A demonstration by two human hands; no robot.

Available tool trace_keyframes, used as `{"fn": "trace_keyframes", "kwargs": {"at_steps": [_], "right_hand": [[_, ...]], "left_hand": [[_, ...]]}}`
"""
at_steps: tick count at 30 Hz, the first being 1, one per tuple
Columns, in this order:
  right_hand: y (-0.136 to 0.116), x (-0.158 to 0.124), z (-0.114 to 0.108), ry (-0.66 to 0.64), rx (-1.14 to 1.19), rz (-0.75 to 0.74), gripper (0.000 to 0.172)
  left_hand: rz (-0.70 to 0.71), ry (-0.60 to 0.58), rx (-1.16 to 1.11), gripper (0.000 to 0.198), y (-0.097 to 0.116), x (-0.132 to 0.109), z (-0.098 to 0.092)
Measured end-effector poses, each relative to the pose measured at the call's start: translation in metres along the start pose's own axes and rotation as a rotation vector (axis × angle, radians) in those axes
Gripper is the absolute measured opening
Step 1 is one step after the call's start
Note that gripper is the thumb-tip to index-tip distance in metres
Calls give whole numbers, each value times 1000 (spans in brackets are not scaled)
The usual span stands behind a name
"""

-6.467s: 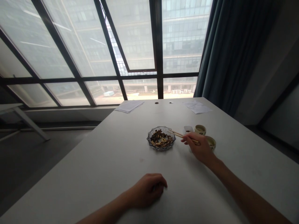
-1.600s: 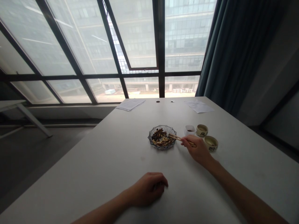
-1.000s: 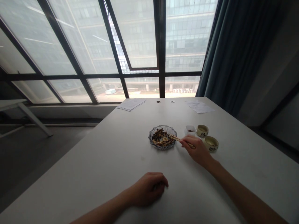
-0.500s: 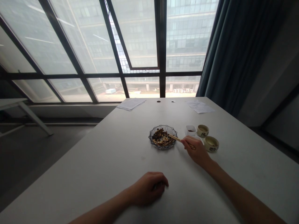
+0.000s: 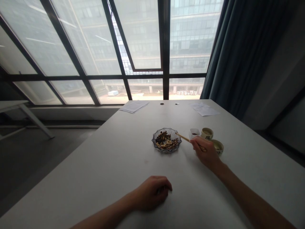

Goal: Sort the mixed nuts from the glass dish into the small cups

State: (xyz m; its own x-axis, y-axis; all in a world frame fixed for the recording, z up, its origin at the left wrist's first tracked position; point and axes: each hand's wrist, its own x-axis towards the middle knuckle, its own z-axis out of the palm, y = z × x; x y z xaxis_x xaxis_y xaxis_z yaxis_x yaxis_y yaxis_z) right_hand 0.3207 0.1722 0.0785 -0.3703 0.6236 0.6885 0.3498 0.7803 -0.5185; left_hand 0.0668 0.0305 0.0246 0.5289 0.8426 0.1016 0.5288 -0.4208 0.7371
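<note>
While the right hand (image 5: pixel 205 150) is grasping a pair of slender light-brown wooden chopsticks (image 5: pixel 183 137) between the thumb and the fingers, the left hand (image 5: pixel 153 192) lies on the white smooth-topped table (image 5: pixel 107 165), nearer to the person. The fingers of this left hand are curled inward, and its palm is mostly hidden, so I cannot tell whether it is clenched or slack.

The chopsticks point toward the left, and their tips are close together above the right part of a clear round glass dish (image 5: pixel 172 131) with a scalloped rim. Whether the tips pinch some piece is too small to tell. Inside this dish, which stands on the table in front of both hands, there is a mixed heap of dark-brown and pale dried pieces (image 5: pixel 164 142).

Just beyond the right hand stands a small white square container (image 5: pixel 191 135), with something dark red inside. To the right of it there is a pale yellow-green round cup (image 5: pixel 203 136) with a dark written character, and a second similar cup (image 5: pixel 221 150) is nearer, partly hidden by the hand.
</note>
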Motion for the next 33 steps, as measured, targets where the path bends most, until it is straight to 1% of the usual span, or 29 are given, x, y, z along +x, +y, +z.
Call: {"fn": "trace_keyframes", "kwargs": {"at_steps": [2,5,9,12,14,16,18,22,26,29,33], "right_hand": [[-10,8,-18,27,-15,-8,35],[-28,18,-55,92,-61,15,35],[-47,18,-109,165,-257,111,39],[-50,9,-140,166,-369,204,38],[-44,4,-152,134,-373,254,34],[-37,3,-156,94,-336,296,32],[-31,4,-156,57,-302,352,34],[-32,10,-152,40,-303,452,40],[-42,13,-148,99,-336,459,40],[-50,14,-142,152,-358,448,42],[-57,15,-126,136,-299,429,40]], "left_hand": [[-2,0,-1,28,-1,0,1],[-15,3,4,29,-2,-1,2],[-31,6,11,28,-2,-1,2],[-36,1,12,29,-2,-1,2],[-43,-2,14,29,-3,-1,2],[-52,-2,20,30,-4,-1,2],[-60,-2,22,29,-4,-1,2],[-64,-6,26,30,-4,-1,2],[-54,-10,24,30,-4,-1,2],[-53,-9,17,29,-4,-1,1],[-52,-14,12,30,-2,-1,0]]}}
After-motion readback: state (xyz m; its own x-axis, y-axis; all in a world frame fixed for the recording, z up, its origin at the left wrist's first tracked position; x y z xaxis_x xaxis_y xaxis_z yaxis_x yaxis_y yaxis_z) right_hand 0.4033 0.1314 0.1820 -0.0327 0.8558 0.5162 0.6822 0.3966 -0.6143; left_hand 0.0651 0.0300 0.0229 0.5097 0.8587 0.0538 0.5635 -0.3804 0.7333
